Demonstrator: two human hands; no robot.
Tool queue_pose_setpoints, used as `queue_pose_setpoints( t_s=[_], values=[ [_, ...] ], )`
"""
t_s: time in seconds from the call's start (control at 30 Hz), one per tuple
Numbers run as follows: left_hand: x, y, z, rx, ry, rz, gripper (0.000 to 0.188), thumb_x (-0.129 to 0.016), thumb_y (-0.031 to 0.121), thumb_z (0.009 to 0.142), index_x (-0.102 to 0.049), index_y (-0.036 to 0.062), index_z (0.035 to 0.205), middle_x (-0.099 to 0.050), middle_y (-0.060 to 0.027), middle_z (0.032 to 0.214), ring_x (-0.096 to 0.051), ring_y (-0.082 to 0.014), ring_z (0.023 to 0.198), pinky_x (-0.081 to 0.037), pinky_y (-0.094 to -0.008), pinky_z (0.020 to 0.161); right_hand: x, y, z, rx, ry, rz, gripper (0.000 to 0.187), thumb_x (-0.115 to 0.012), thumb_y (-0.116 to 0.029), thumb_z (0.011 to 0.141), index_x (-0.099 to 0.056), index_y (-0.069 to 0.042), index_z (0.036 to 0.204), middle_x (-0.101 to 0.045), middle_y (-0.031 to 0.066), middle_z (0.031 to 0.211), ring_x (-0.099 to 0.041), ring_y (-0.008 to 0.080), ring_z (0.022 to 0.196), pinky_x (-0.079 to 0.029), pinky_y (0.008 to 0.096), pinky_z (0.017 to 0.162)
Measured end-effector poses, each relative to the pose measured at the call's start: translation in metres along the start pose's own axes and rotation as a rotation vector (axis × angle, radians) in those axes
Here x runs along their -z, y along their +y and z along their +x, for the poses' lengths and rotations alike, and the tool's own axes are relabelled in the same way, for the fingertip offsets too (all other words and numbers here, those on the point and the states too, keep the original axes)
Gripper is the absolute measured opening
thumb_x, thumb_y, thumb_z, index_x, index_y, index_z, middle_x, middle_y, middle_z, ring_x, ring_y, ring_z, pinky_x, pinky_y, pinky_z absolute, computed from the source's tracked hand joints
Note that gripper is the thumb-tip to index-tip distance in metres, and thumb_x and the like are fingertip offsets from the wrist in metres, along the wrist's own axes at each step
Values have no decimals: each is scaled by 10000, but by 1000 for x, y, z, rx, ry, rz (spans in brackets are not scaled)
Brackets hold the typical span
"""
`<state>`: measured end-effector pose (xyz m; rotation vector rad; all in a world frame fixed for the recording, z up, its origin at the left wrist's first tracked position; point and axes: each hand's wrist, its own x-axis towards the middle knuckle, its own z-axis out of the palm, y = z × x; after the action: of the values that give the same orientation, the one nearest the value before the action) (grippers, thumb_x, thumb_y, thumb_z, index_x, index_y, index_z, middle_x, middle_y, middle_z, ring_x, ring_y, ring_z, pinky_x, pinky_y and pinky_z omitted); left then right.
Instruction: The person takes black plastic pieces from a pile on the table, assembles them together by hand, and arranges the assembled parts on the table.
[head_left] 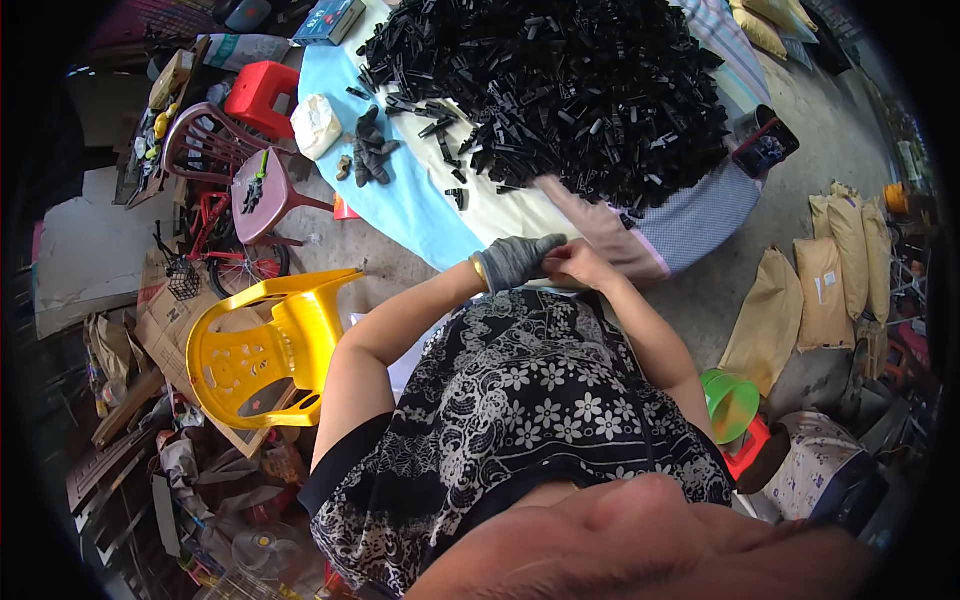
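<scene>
Big heap of black plastic pieces (560, 85) piled over a cloth-covered table (420, 215), far beyond both hands. Yellow plastic chair (262, 350) just off to the left, maroon chair (240, 165) and red stool (262, 95) behind it. Tan sacks (825, 280) stacked well to the right, green funnel (730, 400) closer in. Left hand (515, 260), covered by a grey glove (505, 268), fingers curled and pressed against the right hand (575, 262). Bare right fingers pinched at the glove's fingertips, at the table's near edge. Spare grey gloves (370, 150) lying beside the heap.
</scene>
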<state>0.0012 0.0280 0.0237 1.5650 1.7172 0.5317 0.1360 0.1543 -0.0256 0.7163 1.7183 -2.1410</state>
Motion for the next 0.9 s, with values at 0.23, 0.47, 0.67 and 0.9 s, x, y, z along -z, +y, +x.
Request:
queue_pose_setpoints(
  t_s=[0.23, 0.47, 0.67, 0.9],
  values=[
    [-48, -27, -40, -36, 143, 203, 267, -648, 241, 724, -520, 83, 897, -588, -136, 880, -584, -344, 775, -482, -428, 655, 14, 17, 9, 351, 246, -207, 176, -690, -191, 754, -670, -37, 838, -660, 71, 702, -616, 150, 624, -476, 279, 608],
    [-25, -25, -44, 19, 68, 368, 415, -654, 344, 730, -563, 200, 1109, -496, -86, 1113, -455, -284, 1057, -400, -408, 886, 51, -16, 27, 225, 972, -1144, 249, -624, -300, 795, -580, -58, 837, -632, 114, 761, -624, 308, 709, -493, 411, 633],
    [41, -31, 30, 381, 523, 381, 317, -539, 290, 850, -504, 231, 1159, -506, -125, 926, -583, -299, 833, -479, -400, 652, 36, -15, 27, 327, 904, -1145, 162, -633, -207, 773, -572, -66, 827, -588, 121, 842, -595, 301, 812, -486, 406, 681],
    [47, -86, 84, 354, 578, 518, 217, -497, 204, 847, -583, 131, 1032, -533, -148, 1028, -586, -327, 869, -487, -420, 747, 19, 7, 19, 612, 772, -971, 126, -616, -79, 754, -583, -63, 875, -575, 110, 843, -565, 308, 820, -451, 386, 727]
  ],
)
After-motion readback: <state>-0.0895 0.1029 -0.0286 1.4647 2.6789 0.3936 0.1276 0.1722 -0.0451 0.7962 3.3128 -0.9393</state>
